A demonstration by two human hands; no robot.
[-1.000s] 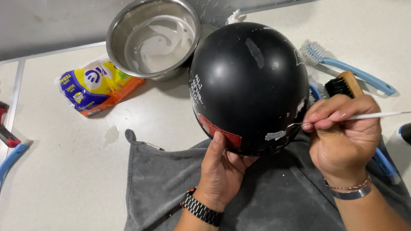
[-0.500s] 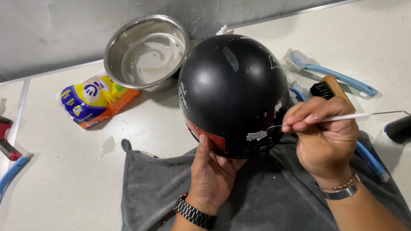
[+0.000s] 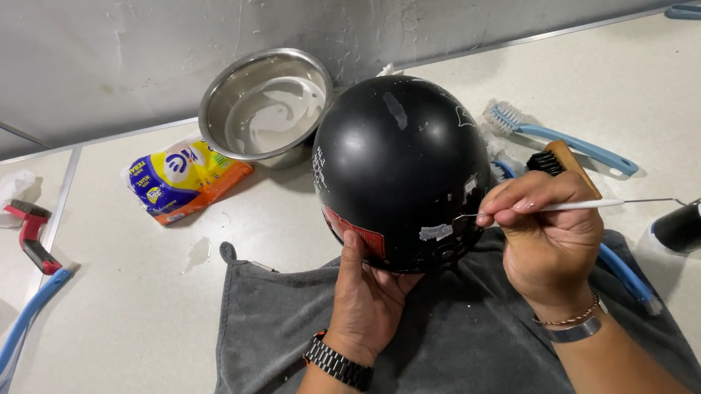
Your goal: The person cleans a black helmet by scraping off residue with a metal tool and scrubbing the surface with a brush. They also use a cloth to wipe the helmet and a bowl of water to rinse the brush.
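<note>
Helmet [image 3: 403, 167] on grey towel [image 3: 465, 347], pale counter [image 3: 125, 326], perhaps concrete wall [image 3: 101, 50]

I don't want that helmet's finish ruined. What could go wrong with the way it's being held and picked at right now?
The pick in the right hand has its thin metal tip against the helmet beside a bit of pale residue; a slip could scratch the black shell. Only the left hand steadies the round helmet on the grey towel, so it might roll. A slipping tip could also jab the left thumb nearby.
</note>
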